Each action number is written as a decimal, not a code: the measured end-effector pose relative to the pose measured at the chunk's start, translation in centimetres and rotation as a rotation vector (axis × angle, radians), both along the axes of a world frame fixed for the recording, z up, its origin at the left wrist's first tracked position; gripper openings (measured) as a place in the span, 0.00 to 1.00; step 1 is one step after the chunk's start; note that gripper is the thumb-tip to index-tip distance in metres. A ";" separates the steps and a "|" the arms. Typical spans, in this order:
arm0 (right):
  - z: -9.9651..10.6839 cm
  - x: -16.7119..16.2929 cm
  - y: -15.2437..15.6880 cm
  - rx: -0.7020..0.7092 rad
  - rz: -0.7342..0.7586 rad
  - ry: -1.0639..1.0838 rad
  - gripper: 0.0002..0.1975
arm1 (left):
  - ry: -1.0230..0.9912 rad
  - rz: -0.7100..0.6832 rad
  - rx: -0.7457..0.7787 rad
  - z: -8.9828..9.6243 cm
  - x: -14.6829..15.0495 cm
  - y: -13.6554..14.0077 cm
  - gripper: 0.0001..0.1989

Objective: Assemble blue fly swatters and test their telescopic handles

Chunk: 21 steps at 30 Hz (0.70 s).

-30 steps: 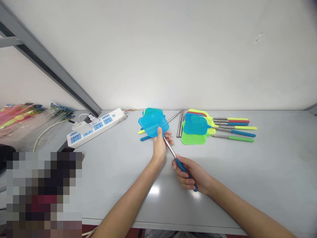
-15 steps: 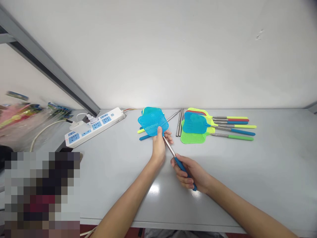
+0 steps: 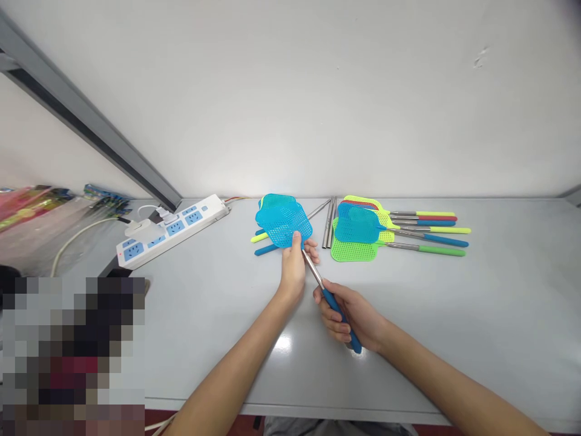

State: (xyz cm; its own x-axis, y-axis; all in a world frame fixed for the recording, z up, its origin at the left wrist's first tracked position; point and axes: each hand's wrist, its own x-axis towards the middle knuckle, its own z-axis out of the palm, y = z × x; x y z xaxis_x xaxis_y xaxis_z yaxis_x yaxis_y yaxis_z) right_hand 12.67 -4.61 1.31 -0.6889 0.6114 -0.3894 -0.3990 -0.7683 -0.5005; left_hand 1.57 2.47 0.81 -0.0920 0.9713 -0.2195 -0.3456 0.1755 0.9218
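Both hands hold one blue fly swatter [image 3: 285, 223] with a metal shaft, tilted from upper left to lower right above the table. My left hand [image 3: 295, 263] pinches it where the perforated head meets the shaft, thumb on top. My right hand [image 3: 347, 315] is wrapped round its blue grip. Behind the held head, partly hidden, lie other swatters, with a yellow handle [image 3: 259, 238] and a blue handle [image 3: 265, 249] showing. To the right is a spread of several swatters in yellow, red, blue and green, such as the green swatter [image 3: 354, 251], their handles pointing right.
Loose metal tubes [image 3: 327, 227] stand between the two groups of swatters. A white power strip [image 3: 181, 227] with plugs lies at the left. Plastic-wrapped items [image 3: 49, 212] are beyond the grey frame post [image 3: 104, 124]. A wall backs the grey table [image 3: 218, 315].
The held fly swatter and my left hand have shifted very slightly to the right. My right hand keeps the same grip. The other swatters lie as before.
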 end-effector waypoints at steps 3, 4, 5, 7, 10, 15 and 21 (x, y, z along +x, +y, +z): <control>0.0 -0.1 0.0 0.008 -0.017 0.006 0.15 | 0.044 -0.009 0.018 0.0 0.2 -0.2 0.22; 0.0 -0.1 0.0 0.009 -0.019 0.008 0.15 | 0.051 -0.008 0.020 0.0 0.2 -0.2 0.22; 0.0 -0.1 0.0 0.009 -0.018 0.009 0.15 | 0.054 -0.007 0.020 0.1 0.3 -0.2 0.22; 0.0 -0.1 0.0 0.009 -0.017 0.007 0.15 | 0.054 -0.004 0.015 0.1 0.3 -0.3 0.22; 0.1 0.0 0.0 0.006 -0.020 -0.006 0.15 | 0.054 0.002 0.013 0.2 0.3 -0.3 0.21; 0.2 0.0 0.0 -0.001 -0.022 -0.015 0.15 | 0.056 0.004 0.017 0.2 0.3 -0.3 0.21; 0.1 0.0 0.1 -0.003 -0.010 -0.006 0.15 | 0.049 0.017 0.004 0.1 0.2 -0.2 0.20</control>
State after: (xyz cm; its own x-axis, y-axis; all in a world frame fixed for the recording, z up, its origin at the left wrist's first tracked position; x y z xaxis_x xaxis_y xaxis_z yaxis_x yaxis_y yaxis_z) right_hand 12.72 -4.53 1.39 -0.6801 0.6174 -0.3953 -0.4039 -0.7656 -0.5008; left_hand 1.81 2.26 0.94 -0.1190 0.9704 -0.2103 -0.3028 0.1662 0.9384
